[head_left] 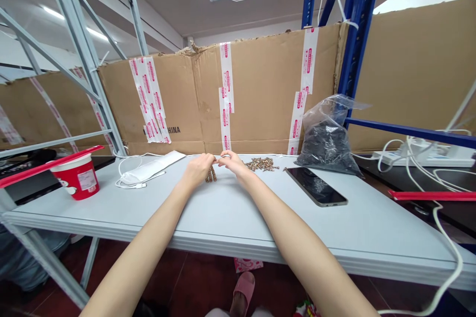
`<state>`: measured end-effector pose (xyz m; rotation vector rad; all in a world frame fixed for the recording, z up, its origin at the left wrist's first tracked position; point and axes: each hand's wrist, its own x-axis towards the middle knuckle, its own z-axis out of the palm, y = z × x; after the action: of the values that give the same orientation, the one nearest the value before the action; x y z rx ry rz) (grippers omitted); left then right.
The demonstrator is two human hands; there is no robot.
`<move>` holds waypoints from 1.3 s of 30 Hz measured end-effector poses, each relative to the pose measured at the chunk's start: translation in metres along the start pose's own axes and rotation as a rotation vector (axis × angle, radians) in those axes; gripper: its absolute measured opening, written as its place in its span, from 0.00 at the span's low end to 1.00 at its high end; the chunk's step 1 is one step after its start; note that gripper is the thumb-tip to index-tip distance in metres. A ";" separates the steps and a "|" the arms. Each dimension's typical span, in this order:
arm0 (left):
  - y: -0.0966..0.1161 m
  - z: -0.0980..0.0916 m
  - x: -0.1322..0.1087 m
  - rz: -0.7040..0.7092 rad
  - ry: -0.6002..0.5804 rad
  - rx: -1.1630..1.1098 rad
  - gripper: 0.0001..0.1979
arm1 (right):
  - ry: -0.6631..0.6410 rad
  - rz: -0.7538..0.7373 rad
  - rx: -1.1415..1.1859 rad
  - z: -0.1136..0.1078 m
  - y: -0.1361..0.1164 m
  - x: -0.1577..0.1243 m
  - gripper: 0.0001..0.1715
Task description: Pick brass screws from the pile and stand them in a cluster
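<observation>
My left hand [199,168] is over the middle of the table with its fingers closed in a pinch. Right beside it, the thumb and fingers of my right hand [233,162] come together too, and the fingertips of both hands nearly meet. Whatever lies between them is too small to make out. Just below my left fingers is a short row of small brown-gold pieces [210,175], partly hidden by the hand. A loose pile of similar small metallic-looking pieces [262,163] lies right of my right hand.
On the grey table [230,218], a black phone [316,186] and a clear bag of dark material [327,146] lie to the right. A white pouch with a cable [148,171] and a red cup [80,178] stand left. Cardboard [260,94] walls the back.
</observation>
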<state>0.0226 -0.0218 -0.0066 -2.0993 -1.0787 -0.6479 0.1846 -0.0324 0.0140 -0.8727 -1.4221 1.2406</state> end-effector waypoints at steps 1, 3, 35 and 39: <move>0.000 -0.001 0.000 0.000 -0.011 0.011 0.13 | 0.009 0.000 -0.007 -0.001 0.001 0.001 0.15; 0.000 -0.002 0.000 0.013 -0.030 0.008 0.12 | 0.022 -0.002 -0.012 -0.003 0.003 0.002 0.15; -0.001 -0.003 0.000 0.030 -0.196 -0.017 0.13 | -0.037 -0.008 -0.065 -0.013 0.012 0.007 0.16; -0.002 -0.003 -0.002 0.075 -0.203 -0.006 0.13 | -0.036 0.015 -0.072 -0.014 0.008 0.004 0.16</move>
<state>0.0199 -0.0242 -0.0054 -2.2355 -1.1008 -0.4088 0.1968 -0.0234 0.0064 -0.9156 -1.4986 1.2286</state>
